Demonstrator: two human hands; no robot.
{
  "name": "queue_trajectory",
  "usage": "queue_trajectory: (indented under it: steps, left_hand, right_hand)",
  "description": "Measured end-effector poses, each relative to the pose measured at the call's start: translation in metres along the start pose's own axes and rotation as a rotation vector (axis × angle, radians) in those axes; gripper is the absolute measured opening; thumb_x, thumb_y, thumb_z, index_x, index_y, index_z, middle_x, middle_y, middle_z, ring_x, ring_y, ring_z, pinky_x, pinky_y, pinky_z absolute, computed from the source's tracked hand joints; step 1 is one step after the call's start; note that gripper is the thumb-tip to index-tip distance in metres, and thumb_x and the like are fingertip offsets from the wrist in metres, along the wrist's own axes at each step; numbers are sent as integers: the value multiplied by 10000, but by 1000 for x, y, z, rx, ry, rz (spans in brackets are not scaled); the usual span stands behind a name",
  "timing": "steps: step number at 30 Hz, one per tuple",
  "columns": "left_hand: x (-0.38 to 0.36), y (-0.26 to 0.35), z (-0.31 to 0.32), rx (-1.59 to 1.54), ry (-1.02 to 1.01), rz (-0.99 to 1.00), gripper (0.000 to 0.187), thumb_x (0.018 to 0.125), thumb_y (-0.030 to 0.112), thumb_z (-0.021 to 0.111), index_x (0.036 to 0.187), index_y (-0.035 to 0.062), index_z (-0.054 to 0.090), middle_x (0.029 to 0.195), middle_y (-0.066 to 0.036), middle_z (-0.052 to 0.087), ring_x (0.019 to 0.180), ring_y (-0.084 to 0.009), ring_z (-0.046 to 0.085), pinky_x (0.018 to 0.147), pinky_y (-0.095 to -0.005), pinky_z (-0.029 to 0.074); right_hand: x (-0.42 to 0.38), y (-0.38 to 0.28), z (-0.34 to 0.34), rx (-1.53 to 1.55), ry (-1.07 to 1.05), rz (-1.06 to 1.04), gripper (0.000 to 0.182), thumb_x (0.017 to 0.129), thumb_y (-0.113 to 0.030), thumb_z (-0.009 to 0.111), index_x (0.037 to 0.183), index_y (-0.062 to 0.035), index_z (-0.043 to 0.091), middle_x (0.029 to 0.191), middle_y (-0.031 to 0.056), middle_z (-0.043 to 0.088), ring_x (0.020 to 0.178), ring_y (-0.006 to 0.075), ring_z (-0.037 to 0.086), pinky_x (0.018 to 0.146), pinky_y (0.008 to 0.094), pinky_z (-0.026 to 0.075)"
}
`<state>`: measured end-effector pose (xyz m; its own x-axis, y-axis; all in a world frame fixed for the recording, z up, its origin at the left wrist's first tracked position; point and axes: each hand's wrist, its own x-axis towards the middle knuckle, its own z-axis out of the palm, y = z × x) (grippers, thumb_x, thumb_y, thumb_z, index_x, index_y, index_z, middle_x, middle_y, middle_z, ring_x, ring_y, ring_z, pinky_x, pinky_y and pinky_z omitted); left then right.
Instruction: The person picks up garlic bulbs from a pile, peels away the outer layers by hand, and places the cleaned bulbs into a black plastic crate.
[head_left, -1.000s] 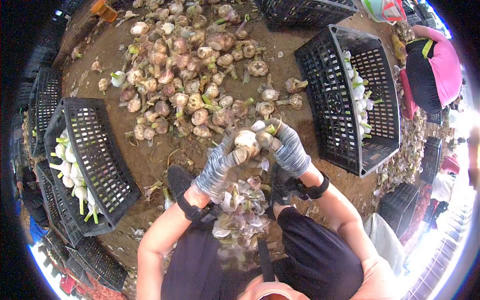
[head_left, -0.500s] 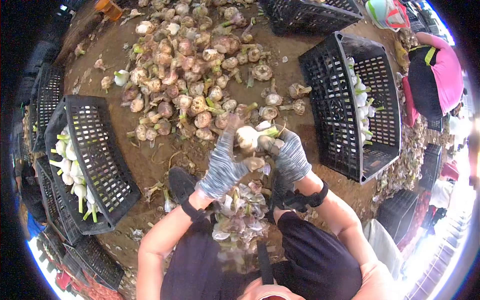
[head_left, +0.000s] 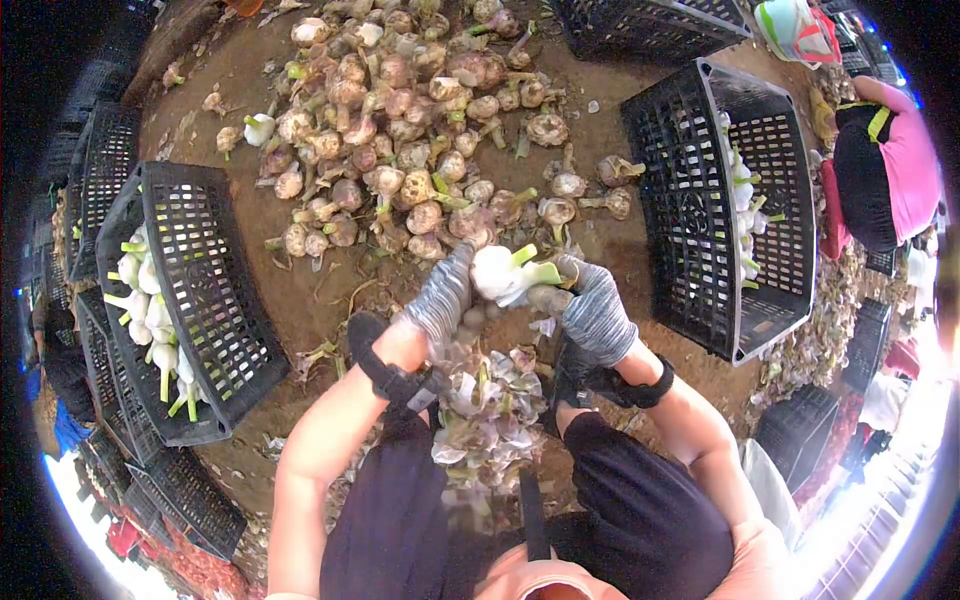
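A white, peeled garlic bulb (head_left: 497,270) with a short green stem is held between both gloved hands in front of me. My left hand (head_left: 440,297), in a grey striped glove, grips its left side. My right hand (head_left: 590,310), in the same kind of glove, holds its right side and stem end. Below the hands, a heap of peeled garlic skins (head_left: 487,415) lies between my knees. Just beyond the hands, a large pile of unpeeled, dirty garlic bulbs (head_left: 400,120) covers the dirt ground.
A black crate (head_left: 210,320) at the left holds several white peeled bulbs. Another black crate (head_left: 690,210) at the right holds more. A third crate (head_left: 640,25) stands at the top. A person in pink and black (head_left: 885,160) sits at the far right. More crates are stacked at the lower left.
The bulb now looks cleaner and whiter. My left hand has slid down its side, pulling skin off toward the heap. Both hands stay on the bulb.
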<state>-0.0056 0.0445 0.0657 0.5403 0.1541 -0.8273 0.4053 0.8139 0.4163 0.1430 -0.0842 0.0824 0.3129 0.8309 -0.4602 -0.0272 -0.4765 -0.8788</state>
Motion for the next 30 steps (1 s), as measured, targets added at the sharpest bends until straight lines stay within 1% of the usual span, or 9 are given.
queue_trajectory:
  steps: [3, 4, 7, 9, 11, 16, 18, 25, 30]
  left_hand:
    - [34, -28, -19, -21, 23, -56, 519, 892, 584, 361, 971, 150, 635, 784, 22, 632, 597, -90, 554, 482, -263, 447]
    - [40, -28, -22, 254, 161, 383, 521, 888, 575, 389, 1001, 128, 631, 839, 8, 634, 701, -120, 573, 569, -285, 468]
    - [1, -21, -1, -124, 237, 688, 462, 859, 459, 553, 1095, 66, 607, 1006, -44, 622, 975, -198, 562, 829, -330, 452]
    - [-22, -4, 7, 712, 383, 1048, 432, 800, 342, 658, 1122, 61, 598, 1042, -73, 615, 972, -213, 564, 876, -314, 428]
    - [-13, -4, 12, 855, 342, 1106, 361, 751, 225, 704, 1060, 56, 622, 1008, -105, 624, 960, -235, 565, 853, -335, 438]
    - [-2, -2, 4, 558, 139, 831, 279, 806, 235, 672, 999, 36, 634, 915, -54, 640, 877, -171, 581, 802, -298, 449]
    - [-4, -7, 1, 398, 64, 774, 279, 819, 253, 664, 992, 36, 635, 902, -43, 638, 867, -157, 581, 802, -287, 449]
    - [-18, -7, 0, -230, -263, 516, 413, 817, 393, 651, 1030, 43, 596, 964, -35, 619, 889, -123, 584, 792, -254, 465]
    - [-5, -14, -9, 22, -66, 618, 316, 862, 281, 606, 1053, 29, 600, 957, -29, 623, 891, -111, 568, 797, -258, 457]
  right_hand:
    - [-2, -13, 4, 131, -5, 136, 192, 752, -60, 664, 937, -24, 628, 793, 62, 651, 724, 151, 596, 699, 291, 486]
    - [-2, -17, 5, 237, 15, 225, 195, 752, -62, 664, 938, -21, 624, 823, 70, 648, 751, 162, 599, 713, 291, 484]
    - [6, 18, 6, -54, 157, -142, 198, 763, -64, 655, 949, -9, 614, 952, 95, 636, 855, 173, 598, 762, 288, 478]
    - [7, 14, 7, -125, 135, -253, 215, 767, -62, 649, 970, -4, 605, 983, 100, 622, 879, 173, 589, 782, 288, 474]
    - [8, 10, 11, -196, 107, -360, 231, 771, -59, 643, 990, 1, 597, 1013, 105, 609, 903, 172, 580, 801, 289, 470]
    - [15, 13, -4, 148, 43, -141, 238, 807, -83, 586, 1022, 11, 552, 916, 89, 610, 796, 194, 603, 767, 265, 481]
    - [15, 2, -13, 933, -80, 146, 182, 827, -111, 545, 964, 8, 548, 878, 78, 614, 744, 191, 605, 680, 298, 512]
    - [14, 70, -11, 360, -97, 301, 142, 849, -174, 574, 938, -63, 567, 888, 91, 609, 808, 188, 620, 741, 322, 535]
    - [-25, 28, -44, 36, -663, 135, 210, 787, -133, 648, 976, -43, 638, 1002, 120, 626, 932, 206, 584, 825, 320, 455]
